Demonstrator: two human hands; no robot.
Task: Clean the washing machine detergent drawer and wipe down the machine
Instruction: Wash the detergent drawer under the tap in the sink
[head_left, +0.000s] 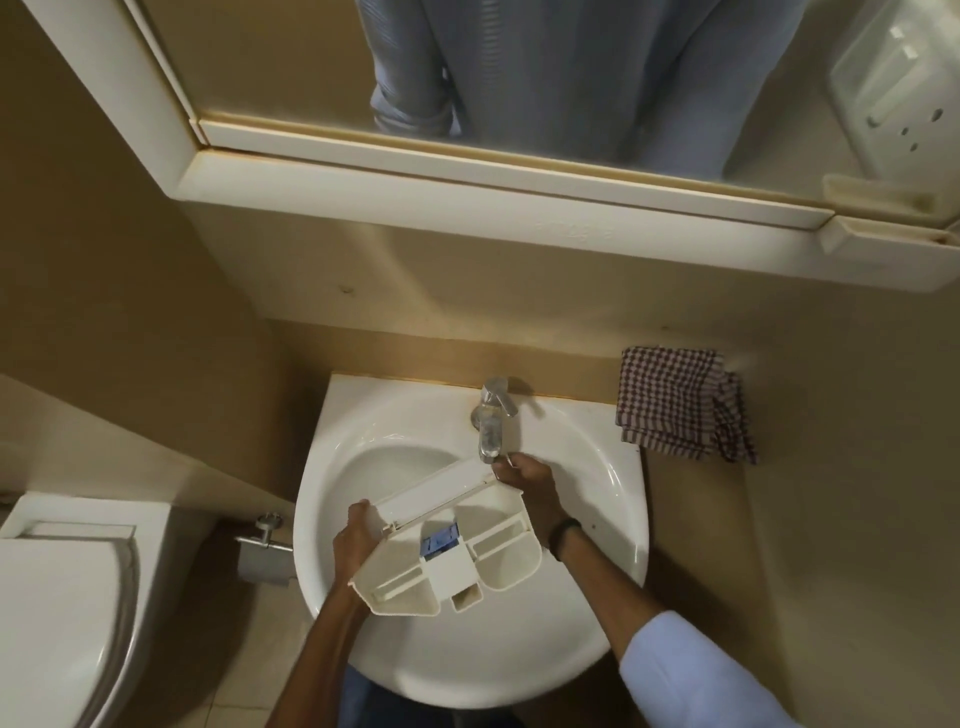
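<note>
— Where do we find the detergent drawer (451, 567)?

— We see it held over the white sink (441, 665), open side up and tilted. Its front panel points at the tap (491, 423), and a blue insert (441, 544) shows in the middle compartment.

— And the hands?

— We see the left hand (356, 545) clasping the drawer's left edge, fingers curled round the rim. The right hand (530, 486), a dark band (563, 538) on its wrist, grips the far right corner just beneath the spout. We cannot tell whether water is running.

— What else do we note?

— A checked cloth (680, 410) hangs on the wall to the right of the sink. A toilet (57, 623) stands on the left, with a metal roll holder (262, 551) between it and the sink. The mirror (571, 78) above shows a striped shirt.
</note>
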